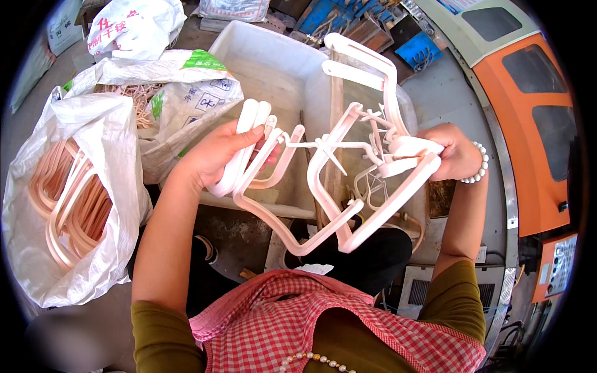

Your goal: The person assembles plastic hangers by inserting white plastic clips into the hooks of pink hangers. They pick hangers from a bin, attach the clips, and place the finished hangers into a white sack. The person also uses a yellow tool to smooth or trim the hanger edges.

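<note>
Between my hands is a pale pink moulded plastic piece [392, 203] with several bent flat bars joined by thin runners. My left hand [217, 152] is closed around several curved pink strips [238, 155] at its left side; whether all of them are still joined to the runners I cannot tell. At the other end, my right hand [453, 152], with a white bead bracelet at the wrist, grips the piece near its thick central sprue [413, 146]. My right fingertips are partly hidden behind the plastic.
At the left stands a white woven bag [118, 133] holding several curved pink strips [68, 205]. Behind it another bag [205, 93] holds thin pink runner scraps [140, 99]. A white tub [255, 53] sits ahead, under the piece. An orange machine [528, 137] borders the right.
</note>
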Available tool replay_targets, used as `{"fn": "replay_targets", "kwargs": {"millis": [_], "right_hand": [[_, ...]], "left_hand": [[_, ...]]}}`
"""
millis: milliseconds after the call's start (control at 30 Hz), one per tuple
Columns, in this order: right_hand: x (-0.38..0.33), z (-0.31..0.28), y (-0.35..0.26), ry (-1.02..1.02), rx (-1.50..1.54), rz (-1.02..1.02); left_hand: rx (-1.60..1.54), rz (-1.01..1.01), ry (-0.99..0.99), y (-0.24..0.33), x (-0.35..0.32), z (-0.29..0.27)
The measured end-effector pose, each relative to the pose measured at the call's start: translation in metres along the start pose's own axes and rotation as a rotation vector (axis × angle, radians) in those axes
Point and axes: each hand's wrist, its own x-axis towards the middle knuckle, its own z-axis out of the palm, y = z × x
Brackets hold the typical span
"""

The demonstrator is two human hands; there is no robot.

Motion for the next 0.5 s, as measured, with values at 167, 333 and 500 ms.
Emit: {"fn": "replay_targets", "kwargs": {"millis": [167,333,500], "right_hand": [[-0.012,-0.01,0.005,0.076,0.006,-0.022],[-0.006,-0.01,0.009,0.133,0.022,0.061],[-0.009,-0.014,0.033,0.121,0.201,0.168]], "left_hand": [[0.067,-0.144,-0.104,-0.005,-0.004,-0.003],[0.033,-0.105,-0.013,0.003,-0.01,0.004],[-0.085,0.007,-0.009,-0.001,-0.006,-0.003]]}}
